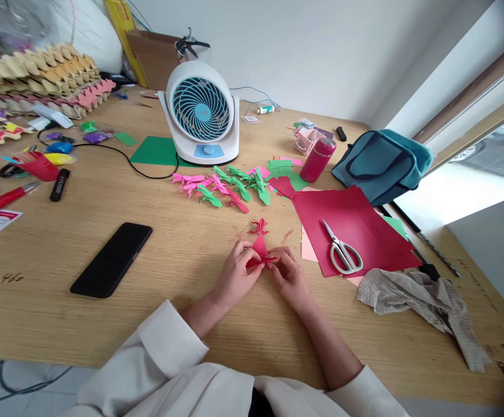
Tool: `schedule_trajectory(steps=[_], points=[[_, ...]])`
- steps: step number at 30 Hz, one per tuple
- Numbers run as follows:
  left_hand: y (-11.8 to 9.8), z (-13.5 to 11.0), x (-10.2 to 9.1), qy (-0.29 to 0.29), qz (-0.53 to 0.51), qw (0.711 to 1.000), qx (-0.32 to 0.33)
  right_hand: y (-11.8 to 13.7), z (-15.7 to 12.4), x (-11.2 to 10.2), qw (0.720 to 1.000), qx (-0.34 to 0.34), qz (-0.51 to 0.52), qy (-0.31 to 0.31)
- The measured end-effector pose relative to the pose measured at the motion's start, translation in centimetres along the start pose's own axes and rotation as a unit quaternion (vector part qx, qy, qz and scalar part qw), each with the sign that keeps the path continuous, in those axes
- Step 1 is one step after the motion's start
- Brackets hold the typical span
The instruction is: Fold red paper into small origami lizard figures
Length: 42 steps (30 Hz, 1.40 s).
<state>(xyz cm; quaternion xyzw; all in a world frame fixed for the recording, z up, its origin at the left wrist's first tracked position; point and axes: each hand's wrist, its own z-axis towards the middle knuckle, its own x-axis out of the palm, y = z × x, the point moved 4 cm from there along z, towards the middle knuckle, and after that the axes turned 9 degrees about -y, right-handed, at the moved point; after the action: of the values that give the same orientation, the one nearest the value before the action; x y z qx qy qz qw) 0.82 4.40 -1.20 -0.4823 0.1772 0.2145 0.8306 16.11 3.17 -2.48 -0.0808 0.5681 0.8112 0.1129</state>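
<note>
A folded piece of red paper [260, 246] is pinched between both my hands near the middle of the table. My left hand [239, 267] grips its left part, thumb and fingers pressed together. On the other side, my right hand [290, 271] pinches its lower right edge. Just beyond the held paper lies a small red folded paper figure [259, 226] with thin legs; whether the two touch I cannot tell. Farther back is a cluster of green and pink folded paper figures [234, 184].
Scissors [344, 250] lie on red paper sheets [321, 211] at right, near a grey cloth [408, 295], a red bottle [317, 160] and a teal bag [382, 162]. A black phone [111, 259] lies at left. Behind the figures stands a white fan [203, 110].
</note>
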Motion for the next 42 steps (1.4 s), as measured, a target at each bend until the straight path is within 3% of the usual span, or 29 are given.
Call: schedule_trajectory(steps=[6,10,14,28,34,38,42], points=[[-1.5,-0.2,-0.6,0.018,0.146,0.986,0.080,0.6,0.1,-0.1,0.998,-0.030,-0.057,0.004],[-1.6,-0.7,0.0,0.089,0.175,0.972,0.128,0.5,0.0,0.0,0.996,-0.041,-0.077,0.037],[-1.0,-1.6,0.7,0.158,0.230,0.951,0.131,0.5,-0.2,-0.2,0.990,-0.046,-0.112,0.076],[-1.3,-3.3,-0.6,0.232,0.228,0.936,0.137,1.8,-1.3,-1.8,0.966,-0.074,-0.199,0.147],[-1.2,-3.5,0.2,0.243,0.254,0.921,0.166,1.3,-2.3,-2.6,0.967,-0.024,-0.237,0.085],[-0.7,-3.5,1.1,0.233,0.284,0.911,0.187,1.0,-2.3,-2.9,0.976,0.023,-0.214,0.031],[-0.8,-3.2,1.4,0.236,0.288,0.909,0.187,1.1,-2.1,-2.9,0.982,0.056,-0.177,0.018]])
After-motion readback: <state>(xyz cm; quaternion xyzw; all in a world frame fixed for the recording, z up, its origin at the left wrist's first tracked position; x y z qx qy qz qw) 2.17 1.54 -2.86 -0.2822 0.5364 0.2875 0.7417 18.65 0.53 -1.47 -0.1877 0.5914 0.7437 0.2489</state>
